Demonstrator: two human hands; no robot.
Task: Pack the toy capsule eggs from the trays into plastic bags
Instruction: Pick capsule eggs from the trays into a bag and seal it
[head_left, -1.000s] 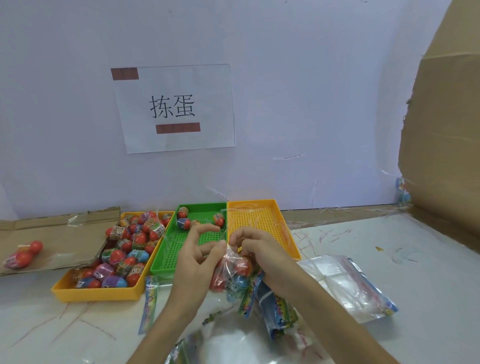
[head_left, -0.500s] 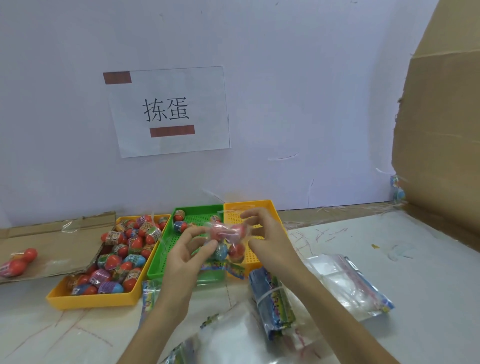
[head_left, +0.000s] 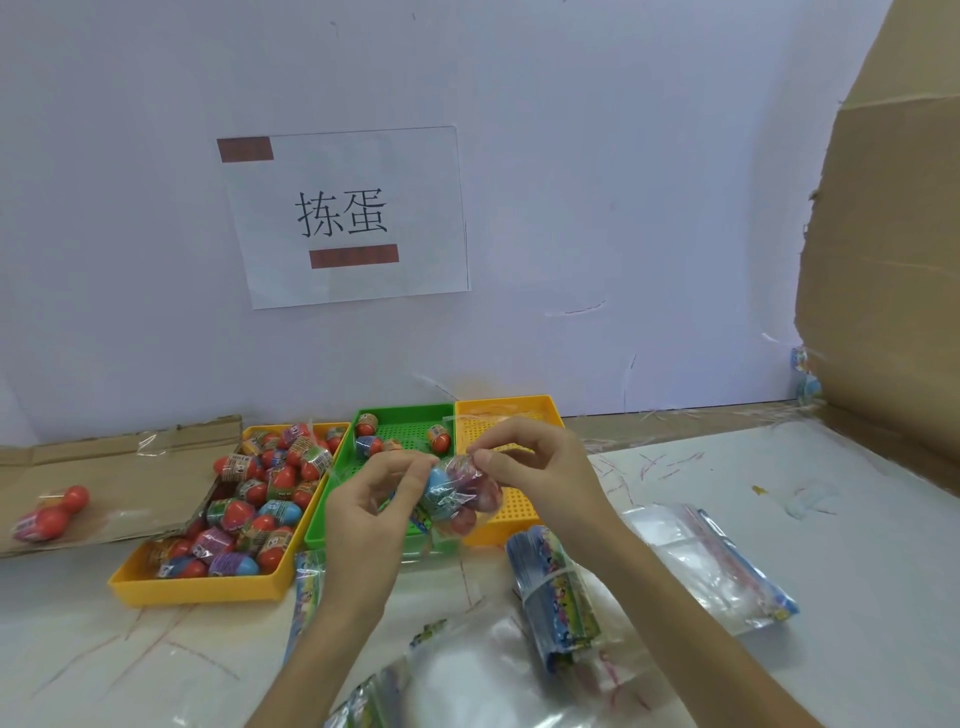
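— How far along is the packing?
— Early, I'd say. The left hand (head_left: 371, 501) and right hand (head_left: 543, 467) each pinch the mouth of a small bag (head_left: 462, 493) with a few eggs (head_left: 440, 483) inside, held over the green tray (head_left: 402, 410) near the back edge of the tabletop (head_left: 779, 493).
— And what's left?
— The yellow tray (head_left: 197, 590) beside it is heaped with eggs; the green holds a few. One filled bag (head_left: 49, 514) lies at the left edge.

Glossy clear plastic bag (head_left: 462, 488), perforated matt plastic trays (head_left: 405, 436), rough brown cardboard (head_left: 883, 260).
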